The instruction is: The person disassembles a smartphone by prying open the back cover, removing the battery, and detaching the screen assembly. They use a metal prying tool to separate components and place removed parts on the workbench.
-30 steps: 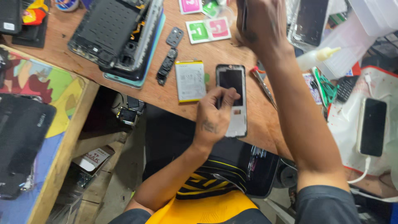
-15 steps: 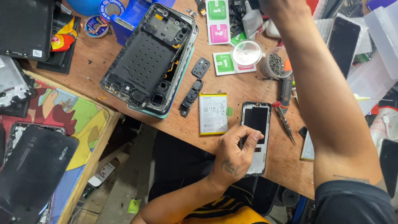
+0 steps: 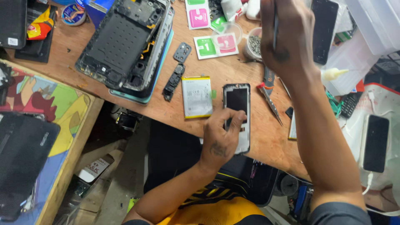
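Note:
My left hand (image 3: 221, 137) rests on an opened phone (image 3: 237, 102) lying at the near edge of the wooden bench (image 3: 266, 141), fingers pressing its lower half. My right hand (image 3: 287, 37) is raised over the far side of the bench, closed around a thin dark tool (image 3: 275, 29) held upright. Left of the phone lies a flat white battery (image 3: 196, 96). A small round dish of screws (image 3: 252, 45) sits just under and left of my right hand.
A stack of stripped phone frames (image 3: 129, 46) lies at the far left, with small black parts (image 3: 174, 79) beside it. Tweezers (image 3: 271, 102) and a cutter lie right of the phone. Green and pink wipe packets (image 3: 214, 45), a dark phone (image 3: 324, 29) and a charging phone (image 3: 376, 142) surround them.
The view has shifted slightly. My right hand has come back from the far edge toward the screw dish, still gripping the tool. My left hand stays on the phone.

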